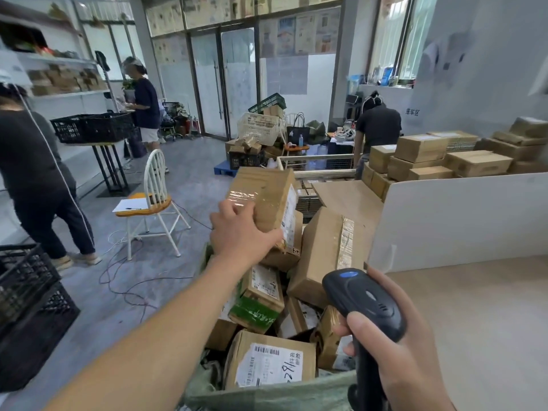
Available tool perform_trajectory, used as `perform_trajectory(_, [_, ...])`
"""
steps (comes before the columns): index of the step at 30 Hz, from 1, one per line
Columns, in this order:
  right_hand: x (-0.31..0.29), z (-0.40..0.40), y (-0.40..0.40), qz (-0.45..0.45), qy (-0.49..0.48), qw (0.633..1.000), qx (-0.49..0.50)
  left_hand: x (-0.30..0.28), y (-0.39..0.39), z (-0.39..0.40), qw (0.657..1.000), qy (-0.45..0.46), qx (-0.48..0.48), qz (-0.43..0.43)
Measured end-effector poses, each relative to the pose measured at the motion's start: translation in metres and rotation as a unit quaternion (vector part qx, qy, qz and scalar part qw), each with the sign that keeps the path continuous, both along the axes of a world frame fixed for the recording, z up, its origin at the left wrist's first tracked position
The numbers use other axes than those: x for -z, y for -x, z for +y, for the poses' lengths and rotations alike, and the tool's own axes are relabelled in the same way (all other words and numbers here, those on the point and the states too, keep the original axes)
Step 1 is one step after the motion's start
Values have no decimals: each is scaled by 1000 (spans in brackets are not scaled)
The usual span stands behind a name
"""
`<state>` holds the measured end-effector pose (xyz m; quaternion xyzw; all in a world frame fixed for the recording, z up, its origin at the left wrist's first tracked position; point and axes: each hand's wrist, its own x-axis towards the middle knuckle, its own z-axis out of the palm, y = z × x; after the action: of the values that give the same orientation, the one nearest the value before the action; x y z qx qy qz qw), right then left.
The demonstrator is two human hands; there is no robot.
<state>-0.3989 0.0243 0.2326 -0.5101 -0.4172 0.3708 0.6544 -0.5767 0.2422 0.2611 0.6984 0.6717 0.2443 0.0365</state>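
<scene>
My left hand [237, 232] grips a taped cardboard parcel [264, 194] by its near end and holds it up above a heap of parcels [323, 247]. A white shipping label runs down the parcel's right side. My right hand [397, 351] holds a black handheld barcode scanner [363, 301] by its handle at the lower right, its head pointing up and to the left. Below both hands, a green woven sack [267, 396] holds several more labelled boxes, one with handwriting on its label [269, 363].
A white panel [459, 218] and a tan tabletop [489, 321] lie to the right, with stacked boxes [430, 158] behind. Black crates [26, 307] stand at the left. A white chair [154, 203], floor cables [124, 280] and three people occupy the room.
</scene>
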Motion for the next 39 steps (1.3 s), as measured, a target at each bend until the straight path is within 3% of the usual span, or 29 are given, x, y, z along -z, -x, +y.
perform_trajectory(4, [2,-2,-5,-3,-8,1000,12,24,-34,-14,989,21,20,147])
perform_trajectory(6, [4,-3,-9,6,-11,1000,22,31,-38,-18,984,20,30,172])
perform_trajectory(13, [4,-4,-14,7,-1,1000,24,37,-27,-17,995,-25,20,95])
perform_trajectory(18, [1,-2,-10,9,-8,999,34,37,-19,-18,999,7,35,28])
perform_trajectory(24, [5,-3,-8,9,-6,999,42,37,-11,-15,999,11,47,4])
perform_trajectory(27, [8,-3,-8,-1,-8,999,49,35,-9,-11,998,5,56,19])
perform_trajectory(31, [14,-5,-13,-3,-2,998,56,24,-18,-11,994,-66,84,36])
perform_trajectory(35, [10,-15,-17,-16,-15,997,80,16,-41,-20,977,-143,146,54])
perform_trajectory(39, [9,-35,-30,-21,-25,995,96,19,-73,-39,957,-159,228,80])
